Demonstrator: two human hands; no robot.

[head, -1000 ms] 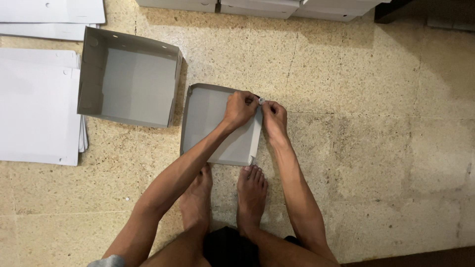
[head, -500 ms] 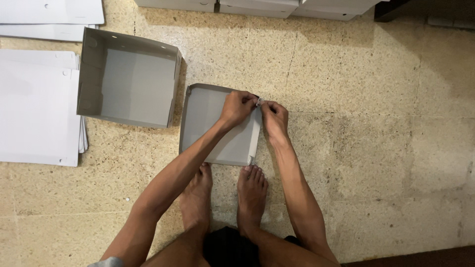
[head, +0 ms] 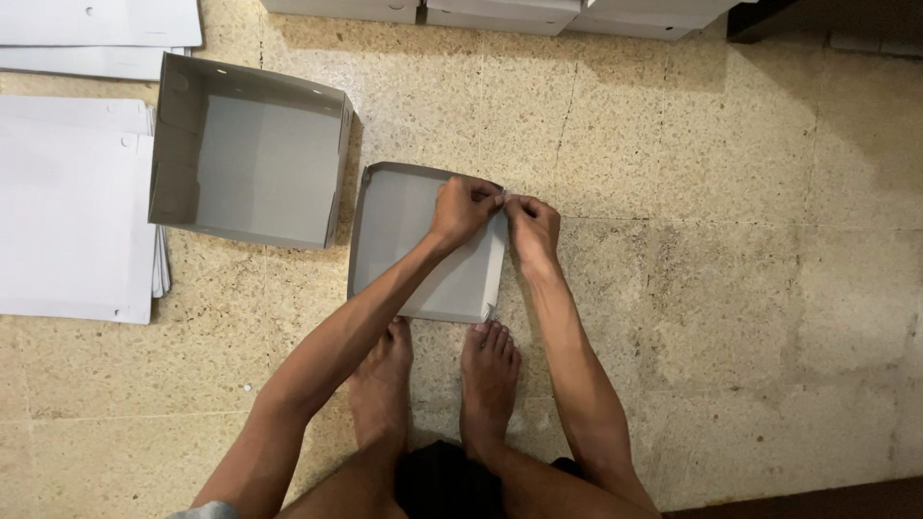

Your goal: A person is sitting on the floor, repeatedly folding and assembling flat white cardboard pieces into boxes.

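Note:
A shallow grey cardboard tray, like a box lid [head: 409, 240], lies on the speckled stone floor just in front of my bare feet. My left hand [head: 463, 209] reaches across it and pinches its far right corner. My right hand [head: 532, 226] grips the same corner from the outside, fingers closed on the cardboard flap. The two hands touch each other at that corner. A deeper grey open box [head: 248, 154] stands to the left of the lid, apart from both hands.
Stacks of flat white cardboard sheets [head: 72, 211] lie at the left edge and top left [head: 101, 29]. Several white closed boxes [head: 500, 12] line the top. A dark strip [head: 798, 500] runs along the bottom right.

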